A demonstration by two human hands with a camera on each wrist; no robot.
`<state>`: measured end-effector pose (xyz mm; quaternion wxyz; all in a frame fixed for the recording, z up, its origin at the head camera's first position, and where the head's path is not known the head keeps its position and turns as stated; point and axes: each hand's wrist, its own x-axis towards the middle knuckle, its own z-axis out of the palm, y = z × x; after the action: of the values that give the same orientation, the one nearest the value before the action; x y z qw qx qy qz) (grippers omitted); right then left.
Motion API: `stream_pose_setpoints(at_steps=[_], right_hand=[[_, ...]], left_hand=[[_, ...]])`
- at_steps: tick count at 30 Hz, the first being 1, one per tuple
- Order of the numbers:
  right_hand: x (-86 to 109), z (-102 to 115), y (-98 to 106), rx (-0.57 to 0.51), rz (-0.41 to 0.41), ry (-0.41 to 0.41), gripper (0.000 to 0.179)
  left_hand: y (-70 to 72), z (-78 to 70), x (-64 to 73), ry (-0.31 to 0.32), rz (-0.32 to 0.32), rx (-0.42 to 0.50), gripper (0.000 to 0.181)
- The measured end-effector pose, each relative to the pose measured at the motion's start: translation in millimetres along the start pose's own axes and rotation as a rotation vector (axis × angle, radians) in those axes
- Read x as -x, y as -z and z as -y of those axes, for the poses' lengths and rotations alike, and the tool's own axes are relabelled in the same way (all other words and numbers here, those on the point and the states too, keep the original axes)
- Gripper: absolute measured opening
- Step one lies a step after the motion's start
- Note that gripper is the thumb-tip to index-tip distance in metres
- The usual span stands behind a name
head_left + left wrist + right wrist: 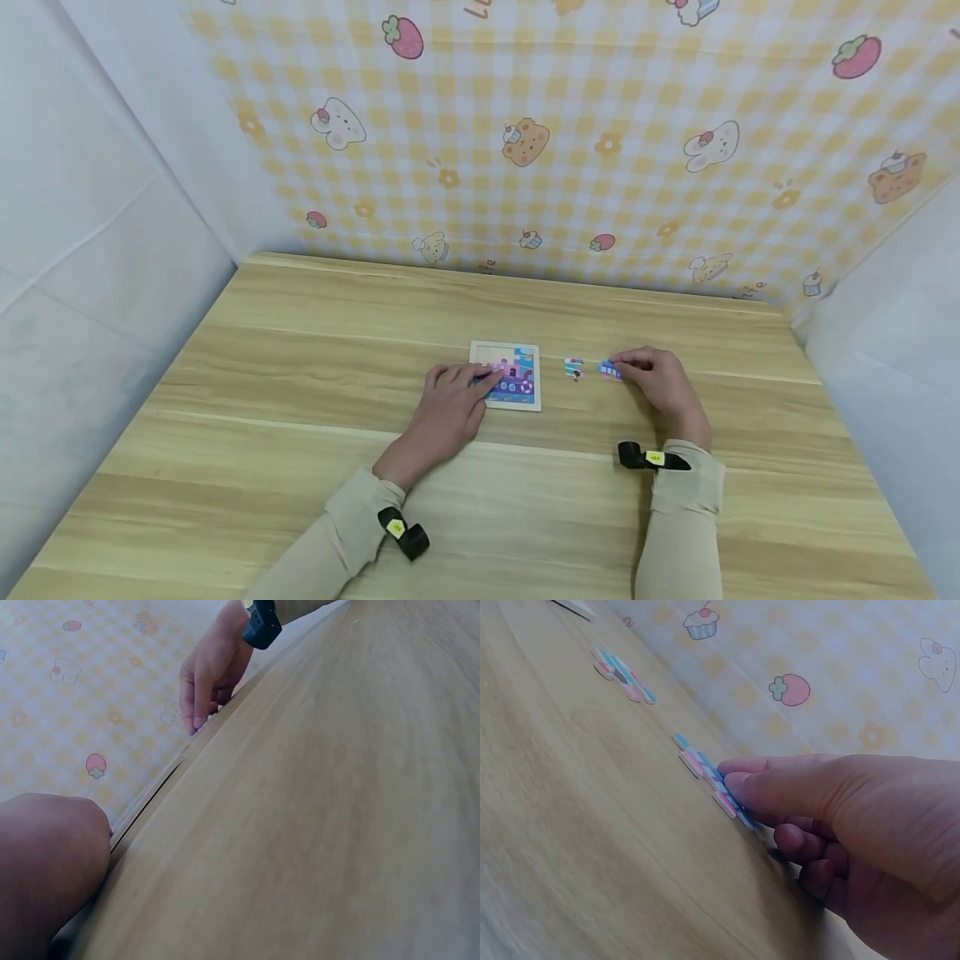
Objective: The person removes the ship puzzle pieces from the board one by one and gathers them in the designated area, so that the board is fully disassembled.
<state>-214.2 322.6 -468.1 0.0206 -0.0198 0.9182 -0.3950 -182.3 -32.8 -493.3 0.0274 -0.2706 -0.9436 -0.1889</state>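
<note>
"What's in the right grip (660,387)?"
"A puzzle piece (609,369), pinched narrowly by its right side between thumb and finger. I can't tell whether it's lifted off the bench (555,500)."
"What's near it?"
"A loose piece (573,368), just left of that grip, with a slim gap between. Farther left sits the puzzle tray (517,407)."
"And the left grip (450,408)?"
"Relaxed, fingers reaching over the tray's left edge."
"Any room?"
"Bare wood runs right of the right grip to the side edge. Beyond both grips, a broad strip reaches the far edge, along the checked cloth (562,200)."
</note>
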Motion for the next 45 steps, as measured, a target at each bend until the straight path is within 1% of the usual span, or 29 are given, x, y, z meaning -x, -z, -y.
stream_pose_setpoints(at_steps=[5, 10, 16, 18, 20, 22, 25, 28, 34, 37, 41, 45], right_hand=[[-0.1, 0.4, -0.5, 0.018, -0.003, 0.017, 0.019], [0.1, 2.6, 0.1, 0.031, 0.018, 0.02, 0.02], [-1.9, 5.7, -1.3, 0.07, 0.007, 0.033, 0.02], [-1.3, 5.7, -1.5, 0.054, 0.01, 0.024, 0.021], [0.2, 4.9, -0.9, 0.014, 0.03, 0.006, 0.022], [1.9, 3.1, 0.6, -0.03, 0.06, -0.008, 0.024], [5.0, 3.5, 3.9, -0.088, 0.118, -0.028, 0.031], [6.7, 5.6, 6.4, -0.107, 0.149, -0.028, 0.034], [6.5, 6.5, 7.4, -0.093, 0.146, -0.014, 0.029], [6.3, 6.6, 7.4, -0.105, 0.145, -0.019, 0.028], [6.2, 6.1, 7.2, -0.113, 0.138, -0.027, 0.028], [5.8, 4.8, 7.1, -0.12, 0.129, -0.041, 0.031]], left_hand=[[-0.6, -0.3, 0.5, 0.0, -0.002, 0.0, 0.047], [-1.2, 0.0, 1.1, 0.004, 0.005, 0.009, 0.048], [-2.6, 1.6, 1.8, -0.001, -0.01, 0.004, 0.048], [-2.7, 1.8, 1.9, -0.001, -0.01, 0.006, 0.048], [-2.8, 1.8, 1.8, -0.002, -0.01, 0.01, 0.048], [-2.8, 1.7, 1.8, 0.001, -0.003, 0.015, 0.048], [-2.8, 1.5, 1.4, -0.002, -0.009, 0.013, 0.048], [-3.4, 1.5, 0.9, -0.003, -0.013, 0.004, 0.048], [-3.3, 1.5, 0.1, -0.006, -0.018, -0.003, 0.047], [-2.7, 1.5, -0.2, -0.006, -0.018, -0.001, 0.048], [-2.5, 1.8, -0.9, 0.001, -0.001, -0.002, 0.049], [-3.0, 1.8, -1.2, -0.001, -0.003, -0.006, 0.048]])
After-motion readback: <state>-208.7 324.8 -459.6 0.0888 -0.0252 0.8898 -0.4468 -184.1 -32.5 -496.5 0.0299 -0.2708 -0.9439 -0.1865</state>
